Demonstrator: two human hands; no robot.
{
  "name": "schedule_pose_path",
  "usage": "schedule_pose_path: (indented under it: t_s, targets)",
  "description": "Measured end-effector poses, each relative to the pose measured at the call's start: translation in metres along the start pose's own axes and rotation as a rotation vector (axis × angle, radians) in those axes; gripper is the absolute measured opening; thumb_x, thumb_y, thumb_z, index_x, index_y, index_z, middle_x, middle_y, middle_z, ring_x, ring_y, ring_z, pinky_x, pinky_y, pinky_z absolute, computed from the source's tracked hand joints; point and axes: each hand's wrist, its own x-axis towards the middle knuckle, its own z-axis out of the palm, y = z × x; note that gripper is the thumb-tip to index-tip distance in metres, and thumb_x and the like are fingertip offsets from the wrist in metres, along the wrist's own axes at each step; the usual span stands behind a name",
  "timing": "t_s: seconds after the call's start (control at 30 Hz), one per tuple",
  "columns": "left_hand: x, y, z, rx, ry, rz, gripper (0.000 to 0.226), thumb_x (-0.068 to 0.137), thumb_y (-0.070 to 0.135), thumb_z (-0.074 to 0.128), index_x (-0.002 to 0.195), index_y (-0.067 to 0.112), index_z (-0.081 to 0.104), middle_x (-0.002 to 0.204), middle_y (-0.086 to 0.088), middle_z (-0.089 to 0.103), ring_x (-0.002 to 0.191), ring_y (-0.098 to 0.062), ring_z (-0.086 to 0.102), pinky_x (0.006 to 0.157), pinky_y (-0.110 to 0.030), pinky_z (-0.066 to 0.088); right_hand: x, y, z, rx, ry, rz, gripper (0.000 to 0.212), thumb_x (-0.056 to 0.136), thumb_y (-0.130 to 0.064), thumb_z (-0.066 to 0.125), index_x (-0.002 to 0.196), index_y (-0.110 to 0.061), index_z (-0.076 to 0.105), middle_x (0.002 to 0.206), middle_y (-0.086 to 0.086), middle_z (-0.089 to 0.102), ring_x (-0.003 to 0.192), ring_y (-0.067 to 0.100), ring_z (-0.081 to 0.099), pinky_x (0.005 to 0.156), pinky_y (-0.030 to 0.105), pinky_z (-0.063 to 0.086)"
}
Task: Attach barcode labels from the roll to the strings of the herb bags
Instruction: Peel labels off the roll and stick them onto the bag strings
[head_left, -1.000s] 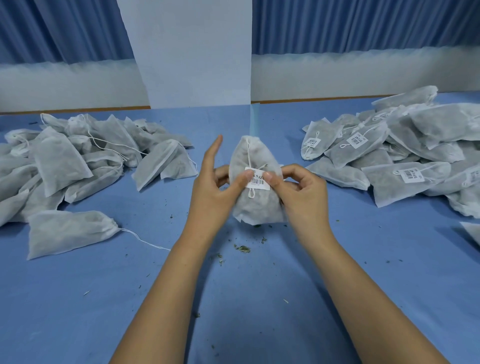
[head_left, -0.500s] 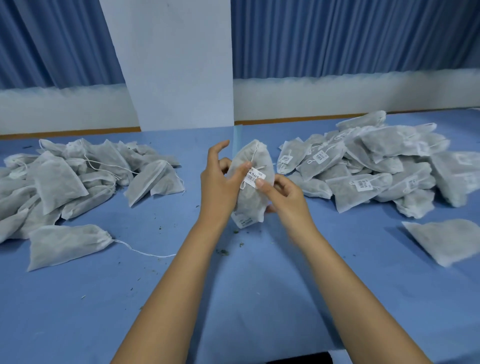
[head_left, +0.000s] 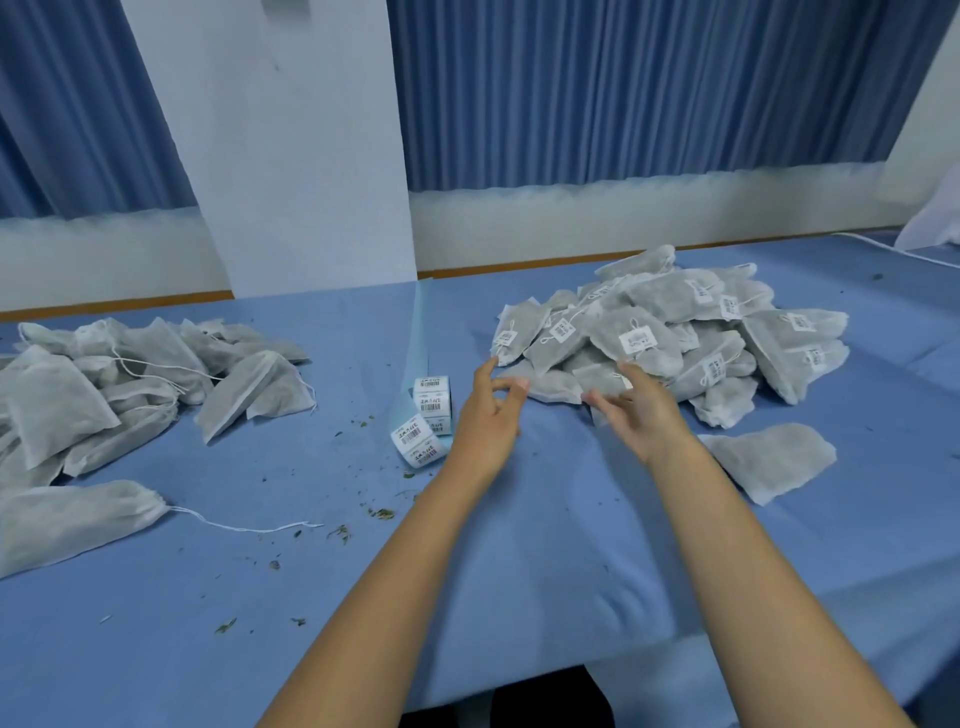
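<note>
A heap of labelled grey herb bags (head_left: 670, 338) lies right of centre on the blue table. One of them, a bag with a barcode label (head_left: 635, 340) on its string, rests on the heap just beyond my fingers. My left hand (head_left: 491, 410) and my right hand (head_left: 636, 410) hover with loose fingers at the near edge of the heap, holding nothing. The roll of barcode labels (head_left: 423, 423) lies on the cloth just left of my left hand. A heap of unlabelled bags (head_left: 130, 374) sits at the left.
A lone unlabelled bag (head_left: 67, 514) with a trailing string lies at the near left. Another flat bag (head_left: 774, 462) lies right of my right forearm. Herb crumbs (head_left: 382, 513) dot the blue cloth. A white pillar (head_left: 291, 156) and blue curtains stand behind the table.
Both hands have let go of the labelled bag, which now lies on the right heap. The view has swung right and up, and the label roll has come into sight.
</note>
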Motion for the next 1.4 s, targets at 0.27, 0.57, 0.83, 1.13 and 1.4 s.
schedule_pose_path:
  t_s: [0.27,0.57,0.83,1.13,1.4]
  targets:
    - [-0.014,-0.002,-0.010,0.092,-0.083,0.045,0.034,0.103,0.025,0.044,0.134,0.012,0.053,0.129,-0.006,0.059,0.118,-0.018,0.056,0.103,-0.038,0.045,-0.033,0.053,0.037,-0.156,-0.123,-0.024,0.019,0.093,0.005,0.039,0.100,0.011,0.056,0.095,0.022,0.059,0.087,0.030,0.063,0.088,0.027,0.053]
    - [-0.021,-0.019,-0.107,0.125,0.217,0.141,0.030,0.102,0.010,0.039,0.110,0.013,0.067,0.112,-0.004,0.067,0.108,-0.017,0.058,0.098,-0.028,0.044,-0.086,0.122,0.153,-0.294,-0.321,-0.127,0.018,0.091,0.004,0.043,0.086,0.001,0.060,0.086,0.018,0.061,0.082,0.023,0.059,0.072,0.030,0.045]
    - [-0.040,-0.059,-0.234,0.398,0.447,0.056,0.025,0.100,0.013,0.043,0.112,0.009,0.065,0.111,-0.003,0.064,0.107,-0.019,0.056,0.087,-0.014,0.037,-0.101,0.220,0.246,-0.529,-0.446,-0.121,0.011,0.087,-0.004,0.053,0.088,-0.002,0.064,0.091,0.012,0.068,0.081,0.019,0.062,0.070,0.023,0.047]
    - [-0.037,-0.112,-0.372,1.147,0.787,-0.458,0.054,0.095,0.052,0.042,0.147,0.040,0.033,0.159,-0.012,0.017,0.144,-0.037,0.012,0.110,-0.065,0.010,-0.034,0.256,0.301,-0.970,-0.435,-0.339,0.077,0.083,-0.039,0.071,0.147,-0.027,0.032,0.159,0.008,0.006,0.146,0.027,0.009,0.117,0.046,0.017]
    - [0.010,-0.134,-0.434,0.956,0.554,-0.571,0.055,0.096,0.059,0.031,0.148,0.049,0.021,0.159,-0.011,0.016,0.144,-0.042,0.011,0.110,-0.068,0.015,-0.002,0.287,0.341,-1.152,-0.523,-0.417,0.055,0.078,-0.045,0.072,0.129,-0.034,0.054,0.137,-0.003,0.051,0.130,0.022,0.041,0.109,0.045,0.027]
